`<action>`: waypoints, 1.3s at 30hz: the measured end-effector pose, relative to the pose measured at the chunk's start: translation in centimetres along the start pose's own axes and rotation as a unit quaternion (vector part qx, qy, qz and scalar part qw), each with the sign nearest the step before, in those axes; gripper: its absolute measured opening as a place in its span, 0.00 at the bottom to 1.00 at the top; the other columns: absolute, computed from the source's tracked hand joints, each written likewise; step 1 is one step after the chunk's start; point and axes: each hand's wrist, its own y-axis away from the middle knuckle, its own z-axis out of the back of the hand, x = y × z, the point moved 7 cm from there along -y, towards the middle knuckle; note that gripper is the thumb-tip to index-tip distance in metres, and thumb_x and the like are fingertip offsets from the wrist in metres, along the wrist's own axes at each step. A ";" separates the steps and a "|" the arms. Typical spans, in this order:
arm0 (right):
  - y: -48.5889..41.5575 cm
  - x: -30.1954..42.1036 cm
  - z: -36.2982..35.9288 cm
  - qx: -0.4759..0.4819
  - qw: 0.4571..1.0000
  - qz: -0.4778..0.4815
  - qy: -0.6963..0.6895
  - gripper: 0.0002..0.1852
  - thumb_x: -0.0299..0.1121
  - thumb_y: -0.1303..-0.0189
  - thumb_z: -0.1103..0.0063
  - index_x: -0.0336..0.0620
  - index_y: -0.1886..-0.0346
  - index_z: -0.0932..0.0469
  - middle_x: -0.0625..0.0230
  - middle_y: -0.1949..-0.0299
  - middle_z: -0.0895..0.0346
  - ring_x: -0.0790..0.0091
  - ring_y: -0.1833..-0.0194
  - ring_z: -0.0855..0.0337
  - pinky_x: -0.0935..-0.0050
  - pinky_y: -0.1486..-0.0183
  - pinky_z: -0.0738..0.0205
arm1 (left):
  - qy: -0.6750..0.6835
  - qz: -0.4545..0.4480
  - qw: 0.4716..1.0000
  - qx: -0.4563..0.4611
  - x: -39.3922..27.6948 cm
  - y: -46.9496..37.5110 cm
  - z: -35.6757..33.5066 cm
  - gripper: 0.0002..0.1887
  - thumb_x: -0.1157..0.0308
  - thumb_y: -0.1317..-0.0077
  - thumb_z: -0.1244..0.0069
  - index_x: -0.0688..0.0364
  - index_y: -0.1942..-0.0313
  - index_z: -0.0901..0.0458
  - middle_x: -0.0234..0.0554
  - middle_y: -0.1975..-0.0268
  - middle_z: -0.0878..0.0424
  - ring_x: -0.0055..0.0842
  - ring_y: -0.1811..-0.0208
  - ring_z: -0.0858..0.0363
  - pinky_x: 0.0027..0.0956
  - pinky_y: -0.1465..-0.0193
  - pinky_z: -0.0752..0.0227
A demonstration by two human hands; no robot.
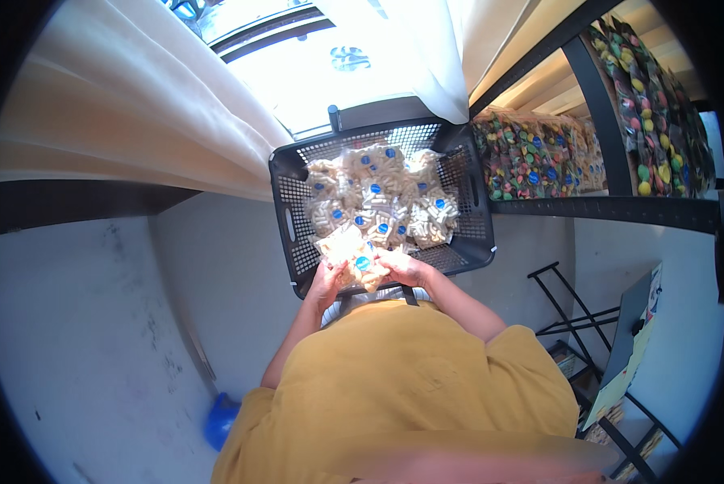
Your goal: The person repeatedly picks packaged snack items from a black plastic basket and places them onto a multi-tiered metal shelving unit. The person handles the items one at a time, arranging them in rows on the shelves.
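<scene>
A clear plastic bag of pale snack pieces (362, 264) with a round blue sticker is held between both my hands, over the near edge of a black plastic crate (483, 245). My left hand (329, 279) grips the bag's left side, and my right hand (399, 267) grips its right side. Inside the crate lie several similar clear bags of white stick-shaped pieces (433, 219) with blue stickers. Bright sunlight washes out the upper part of the held bag.
A bright window (289, 72) with cream curtains (156, 109) lies beyond the crate. To the right, a black metal rack (601, 115) holds bags of colourful pieces (534, 157). Folding black metal stands (579, 302) are at the lower right; a blue ball-like object (220, 421) is at the lower left.
</scene>
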 end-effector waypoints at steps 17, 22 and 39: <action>3.8 1.5 4.7 -0.131 0.988 0.043 -0.074 0.19 0.42 0.33 0.49 0.46 0.42 0.31 0.68 0.48 0.24 0.72 0.48 0.23 0.65 0.49 0.26 | -0.250 -0.156 0.949 -0.107 -4.0 1.1 0.9 0.22 0.77 0.42 0.43 0.57 0.46 0.23 0.37 0.32 0.41 0.25 0.35 0.34 0.32 0.34 0.38; 3.4 1.1 4.3 -0.114 0.980 0.047 -0.154 0.19 0.43 0.32 0.50 0.44 0.43 0.30 0.66 0.48 0.24 0.68 0.48 0.23 0.59 0.46 0.26 | -0.515 -0.253 0.809 -0.128 -6.1 2.9 -0.9 0.20 0.83 0.47 0.47 0.44 0.59 0.12 0.42 0.26 0.55 0.46 0.25 0.63 0.45 0.25 0.64; 0.2 2.0 -1.0 -0.123 0.984 0.083 0.096 0.18 0.37 0.35 0.43 0.43 0.46 0.31 0.69 0.51 0.26 0.77 0.48 0.27 0.73 0.44 0.33 | 0.057 0.024 0.997 -0.051 -0.7 0.7 -0.4 0.48 0.71 0.33 0.52 0.33 0.30 0.75 0.41 0.28 0.51 0.37 0.32 0.41 0.42 0.40 0.35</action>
